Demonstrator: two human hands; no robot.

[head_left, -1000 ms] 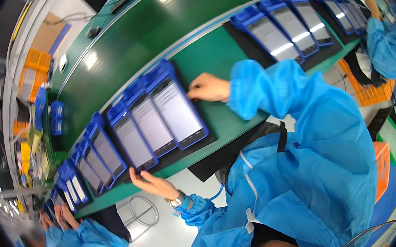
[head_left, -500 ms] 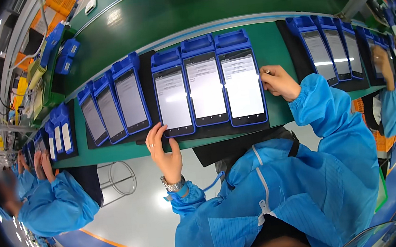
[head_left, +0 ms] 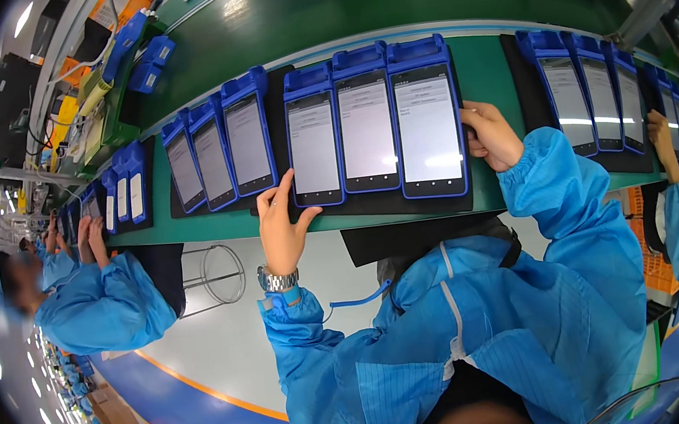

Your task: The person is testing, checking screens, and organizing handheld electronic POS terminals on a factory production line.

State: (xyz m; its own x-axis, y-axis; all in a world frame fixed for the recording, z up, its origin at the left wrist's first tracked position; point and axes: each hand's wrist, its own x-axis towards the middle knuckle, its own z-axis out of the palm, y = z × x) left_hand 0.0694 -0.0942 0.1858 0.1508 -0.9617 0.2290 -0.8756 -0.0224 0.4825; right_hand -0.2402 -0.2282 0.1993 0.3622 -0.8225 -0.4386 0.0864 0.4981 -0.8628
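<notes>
Now bracketing three blue handhelds [head_left: 366, 126] on a black mat [head_left: 371, 201], with left hand [head_left: 281, 228] newly up at one edge, thumb spread wide, and right hand [head_left: 495, 134] curled opposite, grip unclear.

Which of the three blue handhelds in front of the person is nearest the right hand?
The rightmost handheld: the right hand is at its right edge. The middle handheld sits farther; the leftmost handheld has the left hand at its lower left.
</notes>
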